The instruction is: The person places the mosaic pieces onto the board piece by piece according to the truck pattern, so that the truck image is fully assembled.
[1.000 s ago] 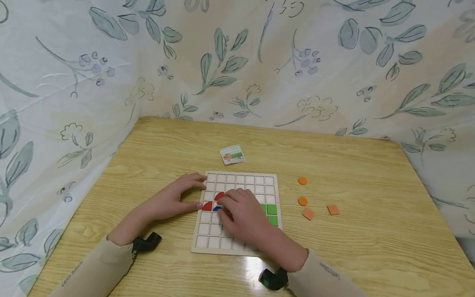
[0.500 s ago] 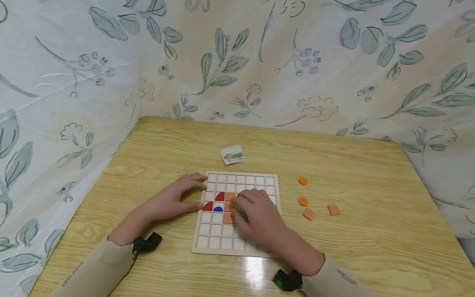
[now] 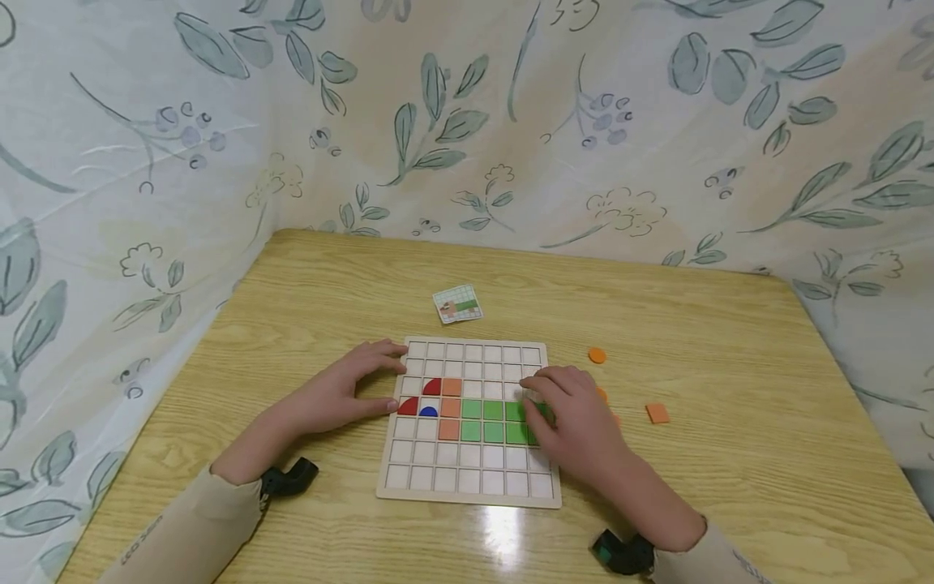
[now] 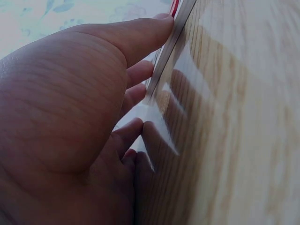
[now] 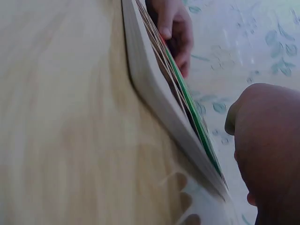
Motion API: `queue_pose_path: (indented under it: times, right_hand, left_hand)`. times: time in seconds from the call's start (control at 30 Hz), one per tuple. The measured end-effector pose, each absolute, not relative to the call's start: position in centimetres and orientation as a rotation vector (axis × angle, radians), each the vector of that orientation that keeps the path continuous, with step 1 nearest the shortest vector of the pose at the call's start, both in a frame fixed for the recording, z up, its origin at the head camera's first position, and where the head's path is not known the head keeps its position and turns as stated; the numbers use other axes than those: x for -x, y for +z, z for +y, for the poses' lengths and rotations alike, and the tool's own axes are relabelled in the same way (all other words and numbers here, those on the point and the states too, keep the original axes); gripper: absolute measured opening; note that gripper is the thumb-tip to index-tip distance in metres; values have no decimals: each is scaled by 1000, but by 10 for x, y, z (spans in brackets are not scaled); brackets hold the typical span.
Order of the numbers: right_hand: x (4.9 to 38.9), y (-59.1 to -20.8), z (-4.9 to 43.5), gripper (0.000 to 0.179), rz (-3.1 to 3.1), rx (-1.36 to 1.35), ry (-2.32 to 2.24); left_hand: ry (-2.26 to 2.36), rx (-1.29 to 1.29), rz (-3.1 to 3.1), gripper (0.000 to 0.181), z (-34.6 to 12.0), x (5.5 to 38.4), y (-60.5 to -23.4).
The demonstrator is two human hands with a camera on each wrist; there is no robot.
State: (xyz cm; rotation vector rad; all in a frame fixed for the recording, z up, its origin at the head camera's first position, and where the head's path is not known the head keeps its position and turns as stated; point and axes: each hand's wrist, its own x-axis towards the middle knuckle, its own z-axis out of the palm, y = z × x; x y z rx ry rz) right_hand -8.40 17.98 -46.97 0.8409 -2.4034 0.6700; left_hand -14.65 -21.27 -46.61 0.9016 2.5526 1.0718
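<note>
A pale wooden grid board [image 3: 470, 481] lies flat on the table. My left hand [image 3: 336, 391] touches its left edge with thumb and fingertips, the fingers fairly straight; the left wrist view shows the thumb at the rim. Over the board's right side hovers my right hand [image 3: 580, 422], fingers loosely bent, with nothing visible between them. Set in the grid are red quarter-circles [image 3: 409, 406], a blue half-circle [image 3: 428, 412], a column of orange squares [image 3: 450, 408] and two rows of green squares [image 3: 493, 422]. My right hand hides the rightmost green ones in part.
Right of the board lie an orange disc [image 3: 597, 355] and an orange square [image 3: 657, 414]. Another orange disc [image 3: 602, 396] and an orange piece [image 3: 617, 420] are partly behind my right hand. A picture card [image 3: 457, 305] lies beyond the board.
My right hand has moved rightward across the board, uncovering the blue half-circle, the orange squares and most green squares. It now partly covers the loose orange pieces. My left hand has stayed put.
</note>
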Motion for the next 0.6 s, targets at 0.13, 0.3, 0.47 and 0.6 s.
queue_pose_path:
  times: [0.13,0.3,0.47,0.6]
  right_hand:
    - [80,-472,199,20,-2378,-769,694]
    - [71,-475,223,23,-2384,-659,720]
    - [62,-476,244,26,-2447,-548,681]
    - [53,-477,256,28,-2502,-471,688]
  left_hand:
    - [1073,-906,2553,49,-212,146,-467]
    - [1071,-911,2548,49,-212,146,-465]
    - [1067,-912,2550,49,-213,148,-464]
    - [1060,-911,2551,49,-214,148,-466]
